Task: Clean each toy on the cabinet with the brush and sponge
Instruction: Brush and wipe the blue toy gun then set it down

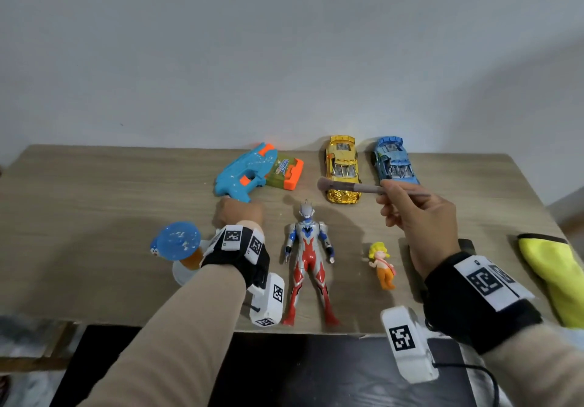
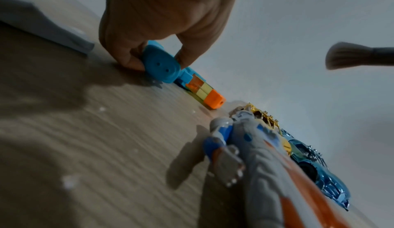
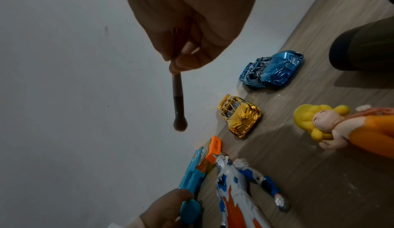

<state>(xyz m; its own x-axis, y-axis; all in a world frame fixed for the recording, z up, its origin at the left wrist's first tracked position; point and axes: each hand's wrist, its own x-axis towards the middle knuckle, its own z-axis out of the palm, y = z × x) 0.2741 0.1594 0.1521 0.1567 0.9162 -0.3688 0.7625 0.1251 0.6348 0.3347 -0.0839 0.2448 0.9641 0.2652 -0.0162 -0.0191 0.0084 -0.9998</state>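
Observation:
My left hand (image 1: 238, 213) pinches the grip of the blue and orange water gun (image 1: 249, 171), thumb and fingers (image 2: 185, 58) on either side of the handle butt (image 2: 162, 66); the gun lies on the wooden cabinet top (image 1: 94, 201). My right hand (image 1: 420, 217) holds a soft round brush (image 1: 347, 186) in the air, bristles (image 3: 180, 125) pointing left above the gold toy car (image 1: 343, 169). A blue toy car (image 1: 395, 161), a red, blue and silver hero figure (image 1: 308, 258) and a small yellow-haired doll (image 1: 382, 264) lie nearby.
A blue disc-topped toy (image 1: 178, 240) on a clear base stands left of my left wrist. A yellow cloth or sponge (image 1: 556, 277) lies at the right edge, with a dark object (image 3: 362, 49) next to it. The wall runs right behind the toys. White specks dot the wood.

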